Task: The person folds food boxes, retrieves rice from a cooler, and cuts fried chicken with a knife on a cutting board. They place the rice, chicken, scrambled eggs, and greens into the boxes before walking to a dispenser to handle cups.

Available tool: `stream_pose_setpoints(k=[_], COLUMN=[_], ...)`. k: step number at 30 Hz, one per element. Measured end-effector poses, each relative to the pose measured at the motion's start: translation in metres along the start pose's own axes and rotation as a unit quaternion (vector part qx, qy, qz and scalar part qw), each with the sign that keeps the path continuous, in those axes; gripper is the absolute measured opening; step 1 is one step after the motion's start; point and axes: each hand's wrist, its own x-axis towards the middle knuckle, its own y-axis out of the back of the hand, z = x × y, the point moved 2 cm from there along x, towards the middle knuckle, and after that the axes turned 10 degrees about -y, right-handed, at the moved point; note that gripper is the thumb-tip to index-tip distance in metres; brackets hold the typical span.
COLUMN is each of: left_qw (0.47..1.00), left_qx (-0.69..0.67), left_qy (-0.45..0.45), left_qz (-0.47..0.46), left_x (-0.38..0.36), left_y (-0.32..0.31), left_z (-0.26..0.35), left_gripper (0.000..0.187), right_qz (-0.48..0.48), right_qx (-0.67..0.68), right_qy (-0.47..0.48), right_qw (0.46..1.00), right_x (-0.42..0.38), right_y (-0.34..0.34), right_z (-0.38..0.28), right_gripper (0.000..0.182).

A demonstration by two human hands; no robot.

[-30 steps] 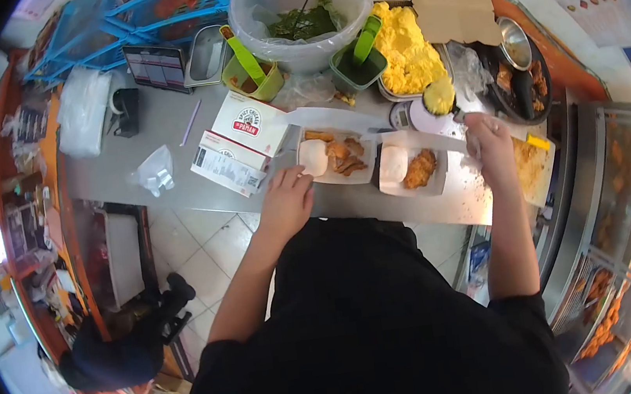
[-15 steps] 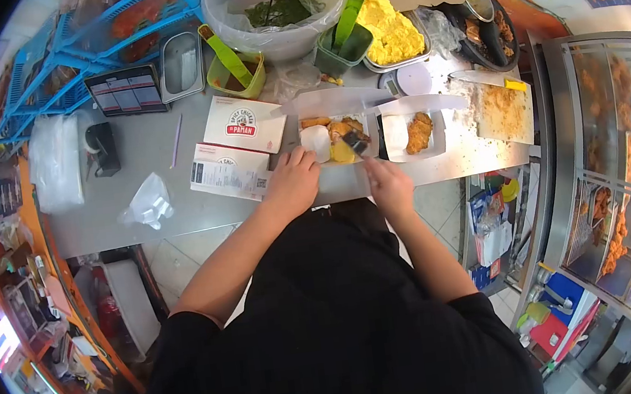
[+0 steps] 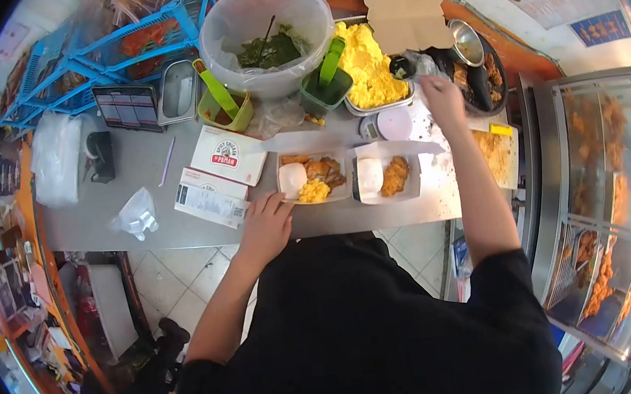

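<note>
Crowding the counter (image 3: 133, 188): tubs (image 3: 224, 107), boxes (image 3: 227, 154).

The left meal box (image 3: 312, 178) is an open white tray lying flat on the counter, holding a white rice mound, browned fried pieces and yellow scrambled egg at its 6 o'clock edge. At its 3 o'clock, just beside, the second open box (image 3: 384, 178) holds rice and one fried piece.
</note>
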Motion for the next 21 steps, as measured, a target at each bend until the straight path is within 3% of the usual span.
stream_pose_setpoints(k=[2, 5, 6, 8, 10, 12, 13, 14, 17, 18, 19, 20, 21], left_qw=[0.999, 0.992, 0.986, 0.980, 0.958, 0.950, 0.944, 0.938, 0.934, 0.935, 0.936, 0.937, 0.943], left_qx=[0.007, 0.014, 0.015, 0.018, 0.023, 0.019, 0.012, 0.006, 0.013, 0.016, 0.015, 0.014, 0.022], left_qy=[0.032, 0.110, 0.151, 0.183, 0.262, 0.285, 0.301, 0.315, 0.323, 0.322, 0.321, 0.316, 0.303], left_qz=[0.025, 0.055, 0.063, 0.079, 0.112, 0.124, 0.133, 0.144, 0.153, 0.150, 0.147, 0.144, 0.136], left_x=[-0.009, -0.028, -0.035, -0.040, -0.045, -0.050, -0.051, -0.051, -0.048, -0.045, -0.045, -0.045, -0.045], left_y=[0.004, -0.002, -0.006, -0.006, -0.010, -0.019, -0.023, -0.026, -0.024, -0.022, -0.019, -0.016, -0.013], left_z=[0.011, 0.031, 0.039, 0.062, 0.081, 0.097, 0.104, 0.109, 0.119, 0.119, 0.117, 0.114, 0.109], left_gripper=[0.030, 0.030, 0.030, 0.028, 0.026, 0.025, 0.024, 0.024, 0.022, 0.020, 0.023, 0.023, 0.022], right_qz=[-0.016, -0.017, -0.026, -0.181, -0.190, -0.242, -0.243, -0.243, -0.168, -0.166, -0.173, -0.174, -0.181], right_qx=[-0.133, -0.334, -0.328, -0.438, -0.410, -0.392, -0.312, -0.311, -0.054, -0.052, 0.067, 0.184, 0.276], right_qy=[0.033, 0.206, 0.210, 0.256, 0.313, 0.224, 0.157, 0.163, -0.019, -0.017, -0.107, -0.198, -0.196], right_qw=[0.990, 0.920, 0.921, 0.843, 0.835, 0.859, 0.905, 0.904, 0.984, 0.985, 0.977, 0.947, 0.923], right_x=[0.037, 0.074, 0.083, 0.083, 0.085, 0.087, 0.095, 0.104, 0.133, 0.136, 0.132, 0.128, 0.124], right_y=[-0.033, -0.077, -0.094, -0.126, -0.139, -0.122, -0.113, -0.112, -0.110, -0.112, -0.106, -0.100, -0.100], right_z=[-0.001, 0.003, 0.019, 0.030, 0.043, 0.026, 0.018, 0.022, 0.056, 0.065, 0.074, 0.084, 0.091], right_gripper=[0.027, 0.018, 0.018, 0.022, 0.022, 0.023, 0.027, 0.027, 0.037, 0.037, 0.026, 0.028, 0.021])
